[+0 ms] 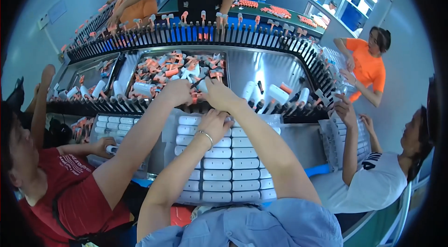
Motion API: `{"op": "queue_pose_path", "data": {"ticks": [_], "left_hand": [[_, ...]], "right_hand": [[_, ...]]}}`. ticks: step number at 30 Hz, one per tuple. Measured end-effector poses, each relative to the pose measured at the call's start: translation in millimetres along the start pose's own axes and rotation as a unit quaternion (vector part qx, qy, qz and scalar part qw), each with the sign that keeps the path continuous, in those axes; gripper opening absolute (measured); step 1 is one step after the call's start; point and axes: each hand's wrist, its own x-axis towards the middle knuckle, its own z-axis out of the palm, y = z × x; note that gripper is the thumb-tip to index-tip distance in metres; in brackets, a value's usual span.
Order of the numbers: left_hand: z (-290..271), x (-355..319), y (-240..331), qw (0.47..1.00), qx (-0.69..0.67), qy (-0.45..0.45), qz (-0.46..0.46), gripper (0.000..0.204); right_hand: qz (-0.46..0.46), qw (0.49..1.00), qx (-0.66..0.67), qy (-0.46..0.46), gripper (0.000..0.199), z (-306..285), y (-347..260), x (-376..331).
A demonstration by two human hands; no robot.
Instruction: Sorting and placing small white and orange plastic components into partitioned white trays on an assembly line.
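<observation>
My left hand (213, 129), with a bracelet at its wrist, lies over the upper middle of a tray of white oblong plastic cases (217, 175). Its fingers are bent down among the cases, so what they grip is hidden. Further forward, my right hand (220, 94) reaches over the rack edge, fingers closed on a pale grey plastic part (202, 87). Close beside it on the left is a hand (177, 92) of the co-worker in red, near a dark thin piece. Behind both hands lies a metal tray (227, 67) heaped with orange and grey plastic parts (172, 67).
Black upright pegs (238, 37) ring the steel worktop, some topped with orange and grey parts. White cases (278, 94) stand near its front edge. Co-workers sit close on the left (74, 186) and right (373, 179). Others work beyond the pegs, near a green table (254, 11).
</observation>
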Motion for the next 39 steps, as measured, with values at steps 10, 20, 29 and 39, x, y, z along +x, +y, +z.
{"op": "queue_pose_path", "data": {"ticks": [10, 20, 29, 39], "left_hand": [[-10.9, -1.6, 15.3, 0.995, 0.06, 0.02, -0.077, 0.022], [-29.5, 14.0, 19.2, 0.976, -0.04, 0.19, -0.098, 0.023], [39.5, 111.4, 84.6, 0.951, -0.195, 0.039, -0.238, 0.052], [53.1, 150.7, 65.1, 0.945, 0.072, -0.128, -0.292, 0.033]], "right_hand": [[-0.023, 0.999, -0.003, 0.026, 0.012, -106.9, 73.8, -178.8], [0.0, 0.997, -0.038, -0.062, 0.03, -75.7, 92.6, -173.1], [-0.056, 0.991, -0.112, -0.046, 0.031, -77.4, 85.6, -175.0], [0.227, 0.93, 0.22, 0.189, 0.035, -98.4, 108.1, -178.8]]}}
